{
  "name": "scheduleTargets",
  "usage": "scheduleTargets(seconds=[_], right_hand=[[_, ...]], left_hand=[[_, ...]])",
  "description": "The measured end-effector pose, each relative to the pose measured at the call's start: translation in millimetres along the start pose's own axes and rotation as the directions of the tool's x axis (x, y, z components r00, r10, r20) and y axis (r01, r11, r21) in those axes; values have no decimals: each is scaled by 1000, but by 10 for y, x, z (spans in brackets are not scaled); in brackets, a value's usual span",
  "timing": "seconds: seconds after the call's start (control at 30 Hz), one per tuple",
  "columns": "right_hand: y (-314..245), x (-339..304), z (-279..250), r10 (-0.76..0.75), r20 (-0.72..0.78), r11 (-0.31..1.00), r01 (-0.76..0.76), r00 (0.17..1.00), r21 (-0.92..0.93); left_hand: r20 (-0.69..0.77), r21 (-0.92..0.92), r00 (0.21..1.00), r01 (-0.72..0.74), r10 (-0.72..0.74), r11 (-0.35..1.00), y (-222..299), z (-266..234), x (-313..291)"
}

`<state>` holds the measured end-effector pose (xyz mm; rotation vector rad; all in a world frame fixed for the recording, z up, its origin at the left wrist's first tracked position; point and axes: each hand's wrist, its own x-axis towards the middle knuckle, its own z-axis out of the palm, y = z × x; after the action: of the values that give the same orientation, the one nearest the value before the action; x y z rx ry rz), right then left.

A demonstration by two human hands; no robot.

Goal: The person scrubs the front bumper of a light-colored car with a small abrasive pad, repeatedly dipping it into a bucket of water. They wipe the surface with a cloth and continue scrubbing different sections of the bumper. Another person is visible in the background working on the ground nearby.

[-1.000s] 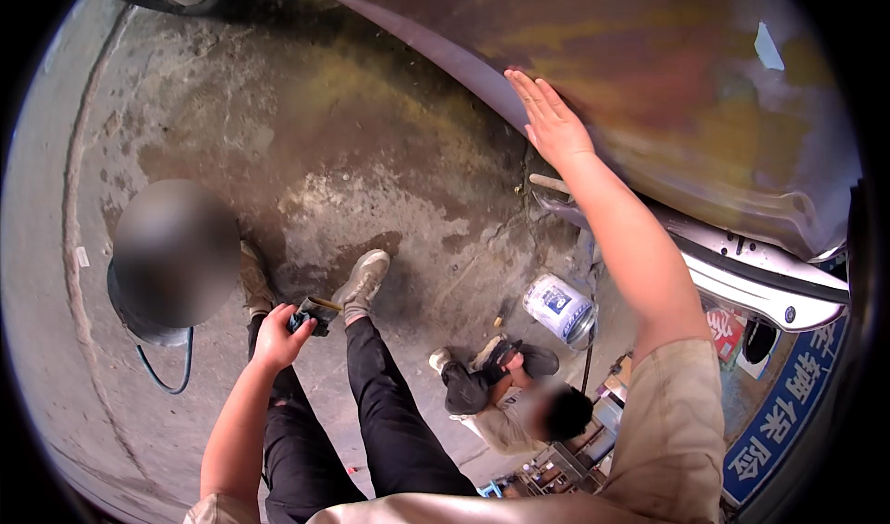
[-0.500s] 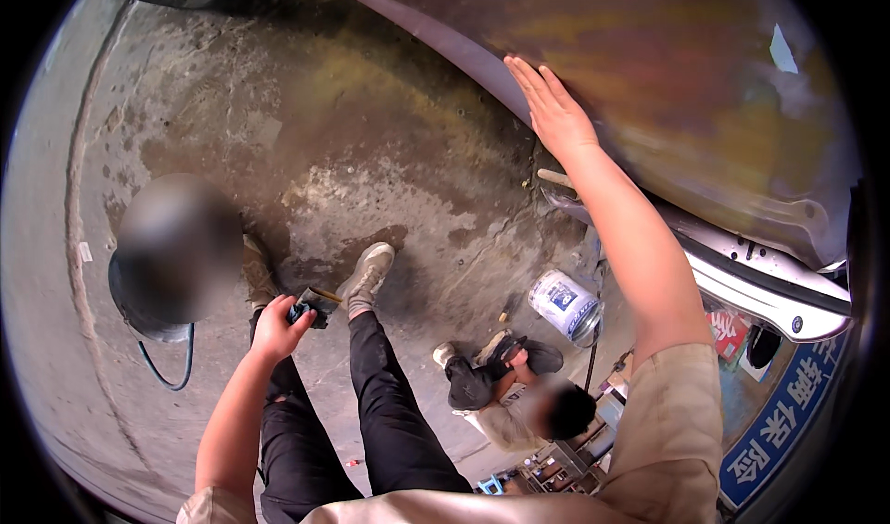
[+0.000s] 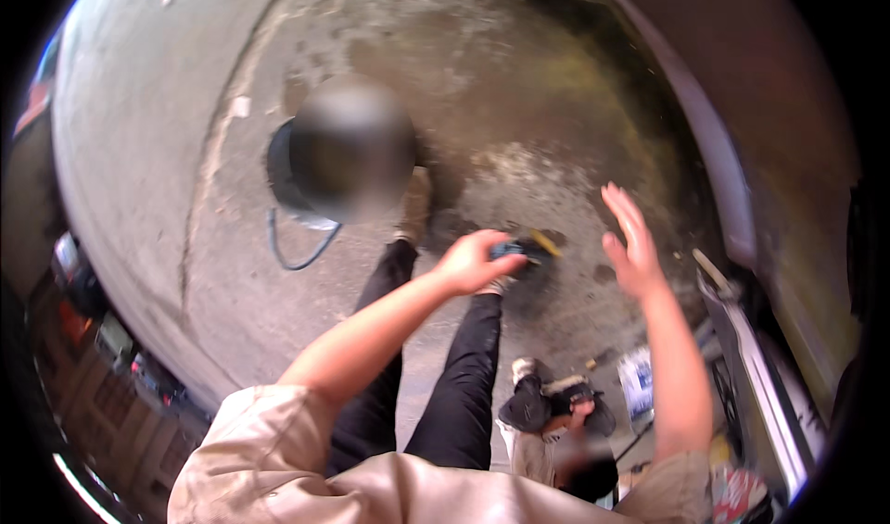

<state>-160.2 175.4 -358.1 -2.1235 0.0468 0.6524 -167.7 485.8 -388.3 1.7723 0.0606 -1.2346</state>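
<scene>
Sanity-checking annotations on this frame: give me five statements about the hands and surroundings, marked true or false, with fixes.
1. The left hand grips a dark object. True.
2. The right hand is open, with nothing visible in it. True.
3. The right hand is pressed against the vehicle panel. False: it is raised, apart from the purple-brown vehicle panel.
4. A curved blue-grey tube lies left of the person's legs. True.
5. Nobody else is in view. False: a co-worker is at lower right, near a white-and-blue container.
</scene>
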Motion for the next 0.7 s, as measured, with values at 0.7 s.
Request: scheduleTargets(seconds=[0.7], right_hand=[[634, -875, 1578, 713, -284, 585, -322, 641, 744]], left_hand=[[-773, -441, 410, 199, -484, 875, -2317, -2184, -252]])
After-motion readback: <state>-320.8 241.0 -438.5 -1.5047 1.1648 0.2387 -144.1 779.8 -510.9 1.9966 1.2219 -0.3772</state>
